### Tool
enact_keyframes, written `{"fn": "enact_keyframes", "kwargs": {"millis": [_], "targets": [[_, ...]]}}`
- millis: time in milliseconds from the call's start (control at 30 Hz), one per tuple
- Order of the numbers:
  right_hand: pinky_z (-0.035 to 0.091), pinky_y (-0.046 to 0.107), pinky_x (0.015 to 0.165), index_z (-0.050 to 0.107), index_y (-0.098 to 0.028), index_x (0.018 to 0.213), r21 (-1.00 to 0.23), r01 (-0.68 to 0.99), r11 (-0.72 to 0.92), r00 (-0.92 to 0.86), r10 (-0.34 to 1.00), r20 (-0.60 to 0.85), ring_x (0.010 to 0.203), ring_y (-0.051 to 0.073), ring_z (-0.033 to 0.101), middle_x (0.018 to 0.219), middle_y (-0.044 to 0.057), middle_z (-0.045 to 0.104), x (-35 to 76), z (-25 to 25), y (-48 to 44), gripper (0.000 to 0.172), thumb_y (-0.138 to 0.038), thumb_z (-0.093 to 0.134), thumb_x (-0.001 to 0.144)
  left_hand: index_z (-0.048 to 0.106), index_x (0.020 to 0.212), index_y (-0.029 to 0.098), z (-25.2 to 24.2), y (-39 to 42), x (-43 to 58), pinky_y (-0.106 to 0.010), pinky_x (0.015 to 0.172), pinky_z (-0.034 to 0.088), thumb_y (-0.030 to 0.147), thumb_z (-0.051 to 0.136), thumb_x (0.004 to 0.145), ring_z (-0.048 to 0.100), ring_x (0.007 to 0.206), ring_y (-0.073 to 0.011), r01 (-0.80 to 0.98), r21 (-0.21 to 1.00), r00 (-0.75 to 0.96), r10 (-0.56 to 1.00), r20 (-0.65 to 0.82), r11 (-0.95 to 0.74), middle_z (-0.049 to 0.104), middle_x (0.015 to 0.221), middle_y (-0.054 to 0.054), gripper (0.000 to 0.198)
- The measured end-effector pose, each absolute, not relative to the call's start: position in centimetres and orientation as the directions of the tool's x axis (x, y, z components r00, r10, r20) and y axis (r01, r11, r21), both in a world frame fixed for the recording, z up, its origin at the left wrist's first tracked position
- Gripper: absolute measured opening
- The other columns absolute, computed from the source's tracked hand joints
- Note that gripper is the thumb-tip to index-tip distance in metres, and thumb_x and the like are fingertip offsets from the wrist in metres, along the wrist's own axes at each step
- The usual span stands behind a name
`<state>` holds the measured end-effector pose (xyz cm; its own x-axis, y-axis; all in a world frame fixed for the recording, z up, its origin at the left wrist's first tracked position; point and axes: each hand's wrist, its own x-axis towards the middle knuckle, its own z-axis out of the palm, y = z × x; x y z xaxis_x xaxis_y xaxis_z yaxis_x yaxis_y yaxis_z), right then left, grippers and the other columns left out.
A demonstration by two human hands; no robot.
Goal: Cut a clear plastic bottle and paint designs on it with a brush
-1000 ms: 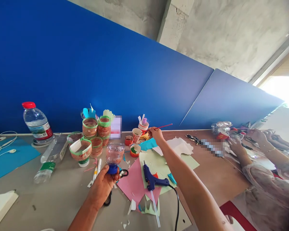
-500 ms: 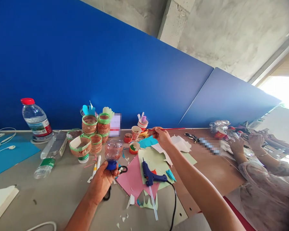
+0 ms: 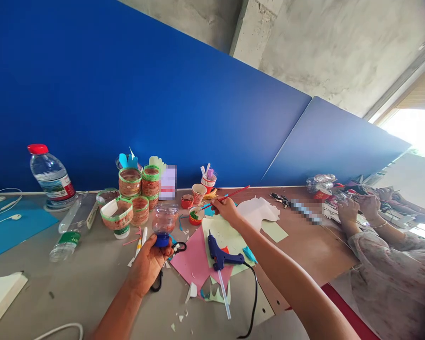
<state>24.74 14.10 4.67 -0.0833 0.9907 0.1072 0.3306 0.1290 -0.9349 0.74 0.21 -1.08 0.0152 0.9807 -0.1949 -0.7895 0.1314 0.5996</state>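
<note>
My left hand (image 3: pixel 147 267) grips the blue cap end of a cut-off clear plastic bottle top (image 3: pixel 164 222), held upside down just above the table. Pinched in my right hand (image 3: pixel 225 208) is a thin red paintbrush (image 3: pixel 230 195), whose tip points into a small red cup with green paint (image 3: pixel 195 215). Black scissors (image 3: pixel 170 259) lie under my left hand. A blue glue gun (image 3: pixel 222 257) with a black cord lies on pink and pale green paper (image 3: pixel 198 262) between my two arms.
Stacked bottle rings wrapped in orange and green (image 3: pixel 140 189) stand by the blue partition. A water bottle (image 3: pixel 51 177) stands at the left, another lies flat (image 3: pixel 72 231). More paint cups (image 3: pixel 200 191) stand behind. Another person's hands (image 3: pixel 357 208) work at the right.
My right hand pulled back from the far cups with the red brush and swung its tip down to the green paint cup. My left hand stayed on the bottle top.
</note>
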Motion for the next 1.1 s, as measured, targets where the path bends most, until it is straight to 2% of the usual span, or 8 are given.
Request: {"fn": "enact_keyframes", "kwargs": {"millis": [267, 533, 767, 967, 1100], "targets": [[0.036, 0.022, 0.046, 0.057, -0.017, 0.056, -0.836, 0.533, 0.131, -0.085, 0.991, 0.101, 0.045, 0.011, 0.051, 0.049, 0.000, 0.058, 23.8, 3.4, 14.6, 0.030, -0.033, 0.053, 0.081, 0.066, 0.074, 0.014, -0.9, 0.2, 0.7, -0.032, 0.064, 0.052, 0.030, 0.071, 0.069, 0.056, 0.055, -0.0150, -0.792, 0.592, 0.011, 0.973, -0.230, 0.149, 0.069, 0.068, -0.008, 0.018], [0.036, 0.023, 0.049, 0.058, -0.017, 0.056, -0.748, 0.653, 0.118, -0.057, 0.993, 0.107, 0.049, 0.012, 0.053, 0.048, 0.000, 0.057, 22.8, 3.2, 14.5, 0.032, -0.029, 0.051, 0.084, 0.066, 0.075, 0.014, -0.5, 0.1, 0.8, -0.032, 0.062, 0.052, 0.029, 0.069, 0.070, 0.056, 0.055, -0.0148, -0.793, 0.594, -0.007, 0.973, -0.232, 0.136, 0.069, 0.068, -0.008, 0.016], [0.036, 0.022, 0.047, 0.058, -0.017, 0.058, -0.724, 0.676, 0.133, -0.084, 0.991, 0.104, 0.047, 0.011, 0.052, 0.050, 0.001, 0.059, 23.2, 4.1, 14.7, 0.030, -0.028, 0.051, 0.085, 0.066, 0.076, 0.014, -0.7, 0.2, 0.8, -0.033, 0.063, 0.052, 0.029, 0.067, 0.072, 0.056, 0.054, -0.0148, -0.786, 0.601, -0.008, 0.970, -0.244, 0.145, 0.069, 0.068, -0.008, 0.015], [0.042, 0.022, 0.054, 0.059, -0.017, 0.058, -0.730, 0.666, 0.155, -0.104, 0.988, 0.114, 0.053, 0.012, 0.058, 0.059, 0.003, 0.065, 23.2, 4.4, 14.5, 0.033, -0.026, 0.047, 0.087, 0.067, 0.075, 0.014, -0.9, 0.2, 0.9, -0.032, 0.064, 0.052, 0.030, 0.067, 0.072, 0.056, 0.055, -0.0146, -0.789, 0.597, 0.010, 0.974, -0.227, 0.147, 0.069, 0.068, -0.009, 0.017], [0.041, 0.023, 0.056, 0.059, -0.017, 0.054, -0.718, 0.679, 0.152, -0.117, 0.988, 0.098, 0.054, 0.013, 0.058, 0.057, 0.003, 0.064, 22.7, 3.6, 14.4, 0.032, -0.022, 0.052, 0.085, 0.067, 0.078, 0.015, -0.9, 0.1, 0.8, -0.032, 0.063, 0.053, 0.030, 0.066, 0.074, 0.056, 0.055, -0.0144, -0.783, 0.603, 0.012, 0.973, -0.230, 0.152, 0.069, 0.069, -0.007, 0.016]]}}
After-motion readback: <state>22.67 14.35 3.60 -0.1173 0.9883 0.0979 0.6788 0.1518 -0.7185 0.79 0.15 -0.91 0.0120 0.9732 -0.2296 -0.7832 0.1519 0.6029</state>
